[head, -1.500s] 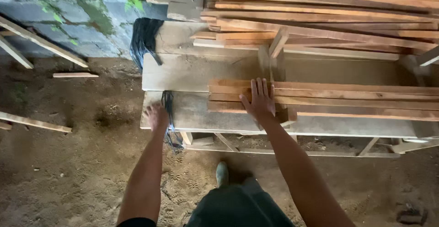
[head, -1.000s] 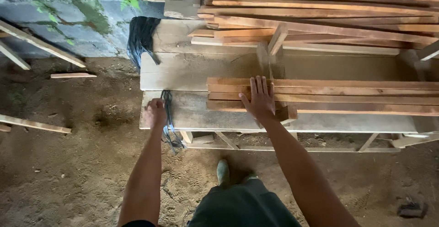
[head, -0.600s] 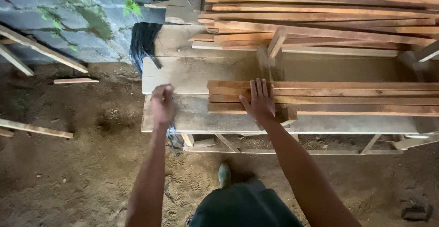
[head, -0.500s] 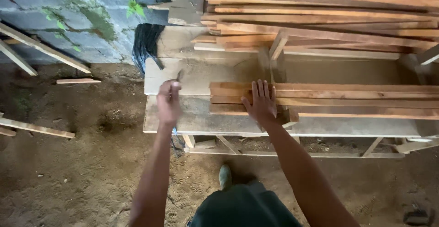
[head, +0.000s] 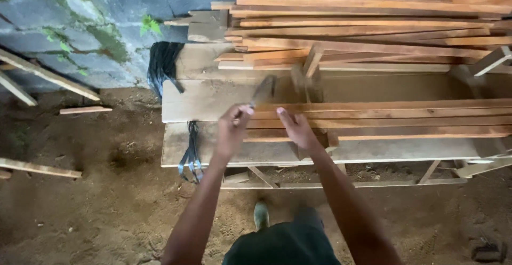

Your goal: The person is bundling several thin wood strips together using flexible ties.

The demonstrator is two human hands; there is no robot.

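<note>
My left hand (head: 232, 130) is raised over the wooden workbench (head: 213, 102) and is closed on a thin flat blade-like tool (head: 261, 91), blurred by motion, pointing up and away. My right hand (head: 296, 128) lies with fingers spread on the near end of several long reddish wooden slats (head: 405, 118) that run to the right along the bench. The two hands are close together at the slats' left ends.
A big stack of long planks (head: 373, 14) fills the back of the bench against a block wall (head: 80, 19). Black plastic (head: 162, 65) hangs at the bench's left end, black straps (head: 190, 155) over its front edge. Loose wood strips (head: 37, 166) lie on the dirt floor at left.
My left hand left the bench's front edge by the straps, rose and moved right toward the slats, now holding the thin tool. My right hand stayed on the slats.
</note>
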